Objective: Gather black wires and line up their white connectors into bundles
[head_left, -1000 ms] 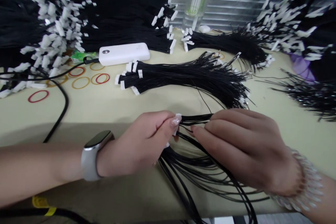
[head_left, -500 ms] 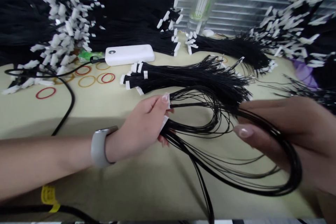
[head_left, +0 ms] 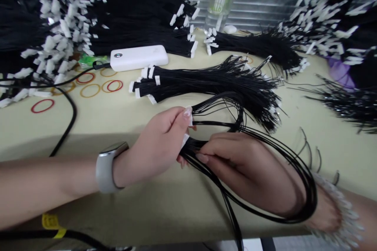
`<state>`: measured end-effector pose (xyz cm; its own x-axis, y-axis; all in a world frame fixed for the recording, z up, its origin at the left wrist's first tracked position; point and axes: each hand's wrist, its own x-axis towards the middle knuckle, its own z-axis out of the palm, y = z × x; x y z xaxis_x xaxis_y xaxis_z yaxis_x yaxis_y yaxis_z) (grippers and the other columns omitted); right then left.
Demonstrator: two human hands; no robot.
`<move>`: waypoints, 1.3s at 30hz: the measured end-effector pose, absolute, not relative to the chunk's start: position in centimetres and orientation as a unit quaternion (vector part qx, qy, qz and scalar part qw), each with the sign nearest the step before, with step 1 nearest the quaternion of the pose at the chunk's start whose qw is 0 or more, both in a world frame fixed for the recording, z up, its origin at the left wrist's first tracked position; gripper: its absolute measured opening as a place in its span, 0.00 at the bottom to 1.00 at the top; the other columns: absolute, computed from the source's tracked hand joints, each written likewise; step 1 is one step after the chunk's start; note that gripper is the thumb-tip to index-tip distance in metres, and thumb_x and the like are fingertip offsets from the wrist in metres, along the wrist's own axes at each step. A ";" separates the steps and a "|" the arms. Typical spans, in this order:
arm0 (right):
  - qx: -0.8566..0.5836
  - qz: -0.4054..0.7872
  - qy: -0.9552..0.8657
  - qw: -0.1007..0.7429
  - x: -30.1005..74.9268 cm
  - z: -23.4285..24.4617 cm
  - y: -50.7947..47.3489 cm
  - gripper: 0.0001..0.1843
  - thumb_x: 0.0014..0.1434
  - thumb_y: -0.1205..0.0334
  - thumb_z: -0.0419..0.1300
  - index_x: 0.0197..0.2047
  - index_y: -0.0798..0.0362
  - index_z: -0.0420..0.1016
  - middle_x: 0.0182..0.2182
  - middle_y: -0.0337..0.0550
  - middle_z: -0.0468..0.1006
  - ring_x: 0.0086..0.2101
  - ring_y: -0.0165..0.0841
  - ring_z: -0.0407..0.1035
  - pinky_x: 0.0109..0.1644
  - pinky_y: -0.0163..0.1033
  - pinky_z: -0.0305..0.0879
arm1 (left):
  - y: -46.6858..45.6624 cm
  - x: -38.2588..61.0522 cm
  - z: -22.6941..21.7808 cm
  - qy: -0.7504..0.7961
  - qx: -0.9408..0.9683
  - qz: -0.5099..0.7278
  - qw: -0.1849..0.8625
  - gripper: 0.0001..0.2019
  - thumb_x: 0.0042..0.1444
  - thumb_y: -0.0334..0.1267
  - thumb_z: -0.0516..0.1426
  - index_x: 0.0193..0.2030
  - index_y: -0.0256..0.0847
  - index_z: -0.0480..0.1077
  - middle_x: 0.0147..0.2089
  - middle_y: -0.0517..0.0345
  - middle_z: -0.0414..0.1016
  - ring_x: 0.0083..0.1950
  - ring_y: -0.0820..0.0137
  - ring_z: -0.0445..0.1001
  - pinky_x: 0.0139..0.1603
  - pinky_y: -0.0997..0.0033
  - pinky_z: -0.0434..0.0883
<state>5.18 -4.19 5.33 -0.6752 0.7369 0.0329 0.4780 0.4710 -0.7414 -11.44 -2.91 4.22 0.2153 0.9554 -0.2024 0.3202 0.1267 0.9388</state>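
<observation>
My left hand [head_left: 160,141] is closed on the white connector ends [head_left: 185,139] of a bundle of thin black wires [head_left: 309,188], thumb on top. From there the wires curve out to the right in a wide loop, and one strand group hangs down past the table edge. My right hand [head_left: 250,168] sits inside that loop, which crosses over its back near the wrist. Its thumb and index finger pinch black wires just beside the connectors; the exact strands are partly hidden by the fingers.
Behind my hands lies a bundle of black wires [head_left: 200,80] with white connectors. Farther back are a white power bank [head_left: 140,58], a clear bottle [head_left: 220,0] and large wire piles [head_left: 141,15]. Rubber bands [head_left: 90,90] and a black cable [head_left: 69,119] lie at the left.
My right hand has moved left, from the outer part of the wire loop to the wires beside the connectors. My left hand keeps its hold; the view has shifted slightly.
</observation>
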 end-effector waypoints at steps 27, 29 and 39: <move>-0.388 0.325 -0.852 0.135 5.0 4.8 -4.3 0.09 0.58 0.65 0.47 0.29 0.53 0.65 0.28 0.34 0.67 0.30 0.21 0.60 0.35 0.29 0.55 | -3.1 -11.5 4.2 0.547 0.623 0.297 0.473 0.15 0.58 0.46 0.43 0.24 0.40 0.55 0.19 0.67 0.55 0.16 0.81 0.61 0.14 0.84 0.62; -0.388 0.279 -0.869 0.125 4.8 4.6 -4.4 0.09 0.58 0.64 0.46 0.30 0.53 0.65 0.28 0.36 0.67 0.29 0.23 0.60 0.34 0.31 0.54 | -3.1 -11.5 4.2 0.544 0.619 0.294 0.485 0.15 0.58 0.46 0.43 0.25 0.40 0.56 0.19 0.67 0.55 0.15 0.81 0.61 0.13 0.83 0.62; -0.420 0.100 -0.898 0.078 5.7 5.4 -3.6 0.07 0.48 0.67 0.51 0.20 0.54 0.63 0.18 0.34 0.63 0.19 0.22 0.53 0.23 0.31 0.47 | -3.2 -11.4 4.2 0.542 0.611 0.289 0.499 0.16 0.58 0.47 0.41 0.25 0.40 0.55 0.16 0.68 0.54 0.14 0.80 0.60 0.13 0.83 0.61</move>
